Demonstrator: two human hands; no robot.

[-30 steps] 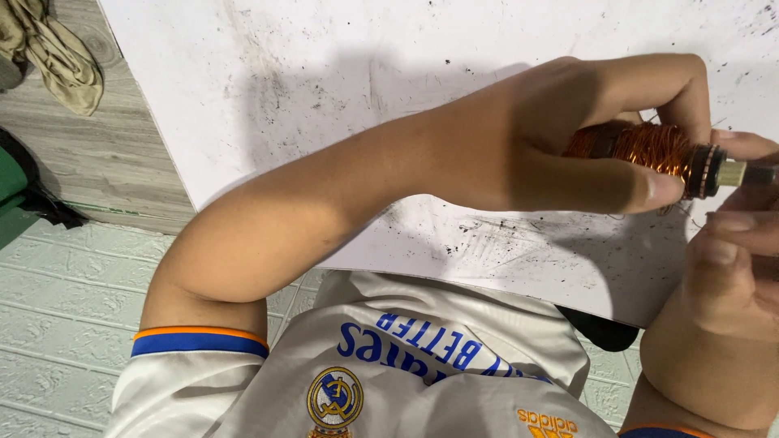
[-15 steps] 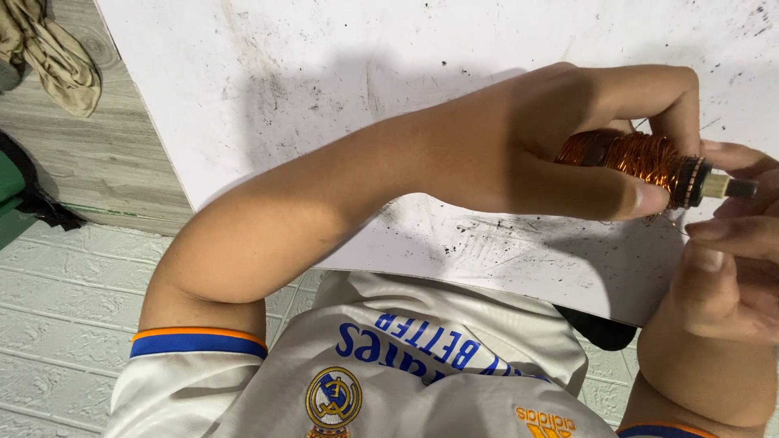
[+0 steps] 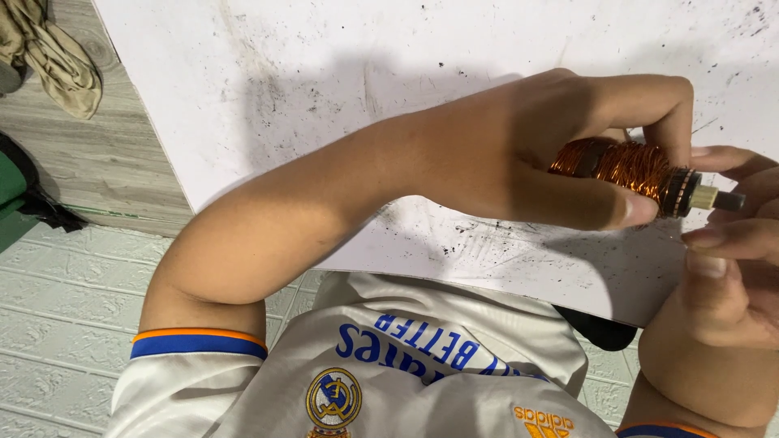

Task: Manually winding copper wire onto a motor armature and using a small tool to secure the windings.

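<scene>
- The copper-wound rotor (image 3: pixel 629 170) sits at the right of the frame, held in the air above the white desk (image 3: pixel 324 97), not touching it.
- Its long axis runs nearly level across the picture, tilting slightly down to the right: the copper windings lie to the left, then a dark ringed collar, then a pale stub and short dark shaft tip (image 3: pixel 728 199) pointing at the right edge.
- The left hand (image 3: pixel 535 154) reaches in from the lower left and wraps the winding; its fingers (image 3: pixel 649 101) curl over the top while the thumb presses along the underside, so the body is pinched between them.
- The right hand (image 3: pixel 726 276) comes up from the lower right corner, palm partly toward the camera. Its fingers are loosely curled and a little apart, lying just beside and below the shaft end; whether any fingertip truly touches the shaft I cannot tell.
- So the free end of the rotor lies toward the right hand, which is the nearer one to that tip.
- A crumpled tan cloth (image 3: pixel 53 57) lies at the upper left, well apart, on the wooden floor.
</scene>
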